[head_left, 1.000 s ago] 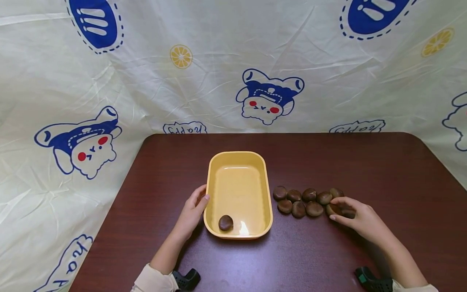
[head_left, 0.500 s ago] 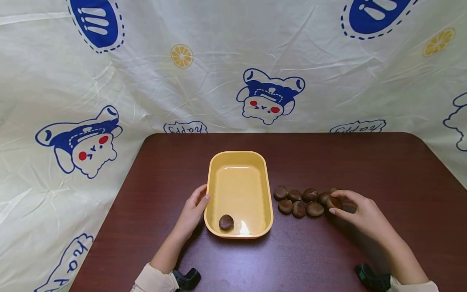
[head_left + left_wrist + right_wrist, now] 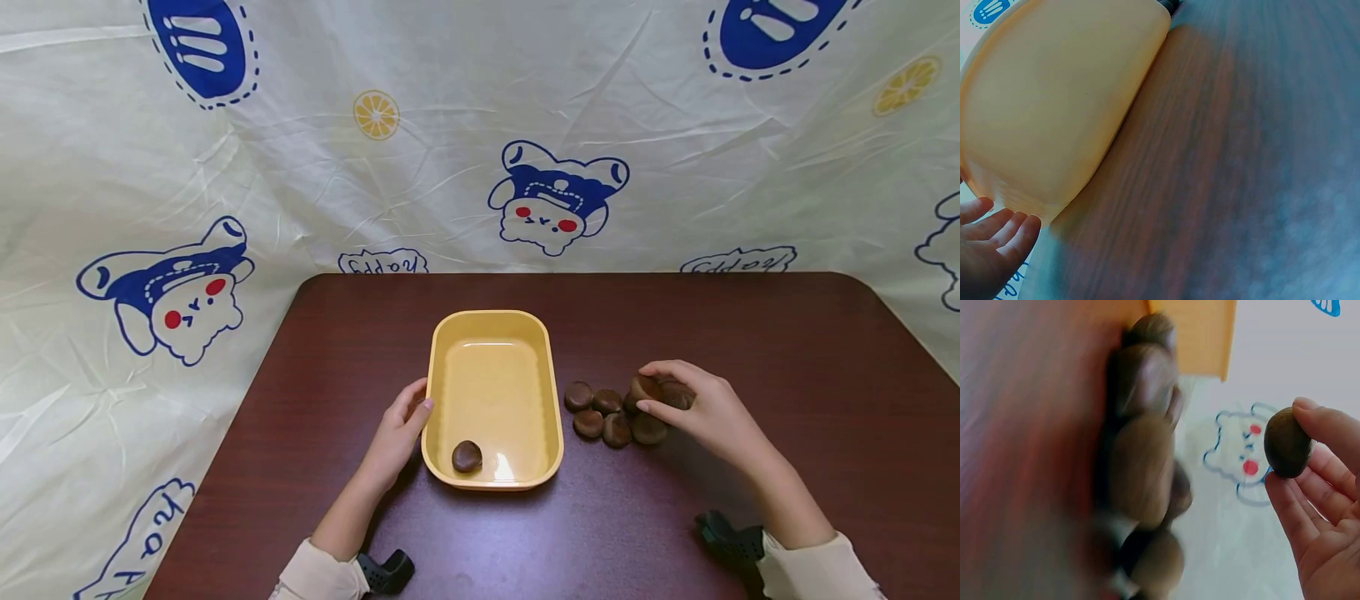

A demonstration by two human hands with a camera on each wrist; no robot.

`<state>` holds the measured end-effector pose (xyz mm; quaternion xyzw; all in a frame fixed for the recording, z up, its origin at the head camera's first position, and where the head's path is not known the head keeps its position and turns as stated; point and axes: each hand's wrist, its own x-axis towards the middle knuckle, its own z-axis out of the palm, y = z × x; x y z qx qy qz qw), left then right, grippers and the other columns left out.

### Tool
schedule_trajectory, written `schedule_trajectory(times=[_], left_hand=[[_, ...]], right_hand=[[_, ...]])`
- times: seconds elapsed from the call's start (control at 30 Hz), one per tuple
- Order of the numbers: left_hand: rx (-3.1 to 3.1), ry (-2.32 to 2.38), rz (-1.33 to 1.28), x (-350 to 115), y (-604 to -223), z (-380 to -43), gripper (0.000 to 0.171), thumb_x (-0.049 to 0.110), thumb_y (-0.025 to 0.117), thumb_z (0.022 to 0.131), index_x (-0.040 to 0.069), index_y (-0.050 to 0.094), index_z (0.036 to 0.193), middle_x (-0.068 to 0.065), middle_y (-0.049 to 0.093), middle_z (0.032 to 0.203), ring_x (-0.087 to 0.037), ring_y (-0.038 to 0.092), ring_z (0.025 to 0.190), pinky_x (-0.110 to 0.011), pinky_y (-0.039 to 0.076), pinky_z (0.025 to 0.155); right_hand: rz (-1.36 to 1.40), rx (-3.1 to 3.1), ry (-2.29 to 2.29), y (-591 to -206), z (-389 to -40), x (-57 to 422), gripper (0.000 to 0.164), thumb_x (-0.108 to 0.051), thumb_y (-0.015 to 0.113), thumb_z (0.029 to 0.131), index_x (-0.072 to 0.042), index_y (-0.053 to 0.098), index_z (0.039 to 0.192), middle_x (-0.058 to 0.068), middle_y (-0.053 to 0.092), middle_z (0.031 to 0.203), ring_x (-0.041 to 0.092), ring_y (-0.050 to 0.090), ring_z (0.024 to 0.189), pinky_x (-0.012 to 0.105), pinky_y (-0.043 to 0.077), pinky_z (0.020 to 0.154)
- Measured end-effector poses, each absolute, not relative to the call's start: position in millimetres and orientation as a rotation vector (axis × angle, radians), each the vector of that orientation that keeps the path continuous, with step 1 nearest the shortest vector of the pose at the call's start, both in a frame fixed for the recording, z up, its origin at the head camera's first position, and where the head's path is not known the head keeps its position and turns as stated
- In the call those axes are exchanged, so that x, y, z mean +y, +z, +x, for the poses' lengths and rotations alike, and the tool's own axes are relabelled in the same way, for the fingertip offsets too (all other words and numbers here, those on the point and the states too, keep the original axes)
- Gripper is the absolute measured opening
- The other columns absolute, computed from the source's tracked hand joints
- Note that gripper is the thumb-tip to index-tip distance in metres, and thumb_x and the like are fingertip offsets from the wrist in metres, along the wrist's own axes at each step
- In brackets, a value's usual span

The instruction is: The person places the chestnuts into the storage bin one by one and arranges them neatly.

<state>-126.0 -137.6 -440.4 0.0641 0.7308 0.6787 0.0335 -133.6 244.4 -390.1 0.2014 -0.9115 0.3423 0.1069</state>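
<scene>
In the head view, my right hand (image 3: pixel 708 408) pinches a chestnut (image 3: pixel 644 389) between thumb and fingertips, over a cluster of several brown chestnuts (image 3: pixel 588 424). The right wrist view shows the held chestnut (image 3: pixel 1288 443) raised apart from the others. My left hand (image 3: pixel 393 433) holds the left edge of a yellow rectangular tray (image 3: pixel 433 354), thumb at the rim; in the left wrist view the fingers (image 3: pixel 1022 237) lie against its outer wall. One chestnut (image 3: pixel 467 456) sits inside the tray near its front left corner. The right hand partly hides the chestnuts at the cluster's right end.
The dark reddish-brown table (image 3: pixel 787 350) has rounded far corners. A white printed cloth (image 3: pixel 442 192) hangs behind it and along its left side. A black wrist device (image 3: pixel 388 573) is on the left wrist, another (image 3: pixel 727 537) on the right.
The right hand has lifted a chestnut from the right end of the cluster and moved left and slightly away with it. The left hand and tray have stayed put.
</scene>
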Motion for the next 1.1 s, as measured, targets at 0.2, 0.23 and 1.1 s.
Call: schedule_trajectory(times=[0.2, 0.23, 1.1], left_hand=[[2.248, 2.091, 0.211, -137.5, -440.5, -126.5, 0.042, 0.013, 0.044, 0.096, -0.006, 0.034, 0.132, -0.024, 0.042, 0.128, -0.033, 0.041, 0.118, -0.043, 0.034, 0.096], [2.243, 2.093, 0.212, -136.6, -437.0, -125.2, 0.042, 0.011, 0.043, 0.096, -0.007, 0.034, 0.132, -0.026, 0.041, 0.128, -0.034, 0.041, 0.117, -0.044, 0.034, 0.096], [2.254, 2.087, 0.193, -138.0, -438.9, -126.4, 0.042, 0.014, 0.045, 0.095, -0.004, 0.036, 0.132, -0.022, 0.043, 0.129, -0.03, 0.043, 0.116, -0.041, 0.035, 0.096]], right_hand=[[0.704, -2.677, 1.079, -382.6, -143.9, 217.6, 0.034, -0.015, 0.071, 0.078, -0.01, 0.059, 0.109, -0.002, 0.059, 0.1, 0.01, 0.057, 0.086, 0.034, 0.05, 0.071], [0.72, -2.674, 1.084, -381.3, -145.3, 213.0, 0.034, -0.014, 0.072, 0.077, -0.01, 0.059, 0.109, -0.003, 0.059, 0.1, 0.01, 0.057, 0.087, 0.035, 0.05, 0.071], [1.327, -2.58, 1.215, -388.2, -168.0, 89.6, 0.031, -0.011, 0.073, 0.075, -0.004, 0.06, 0.103, 0.001, 0.059, 0.097, 0.013, 0.054, 0.091, 0.024, 0.047, 0.078]])
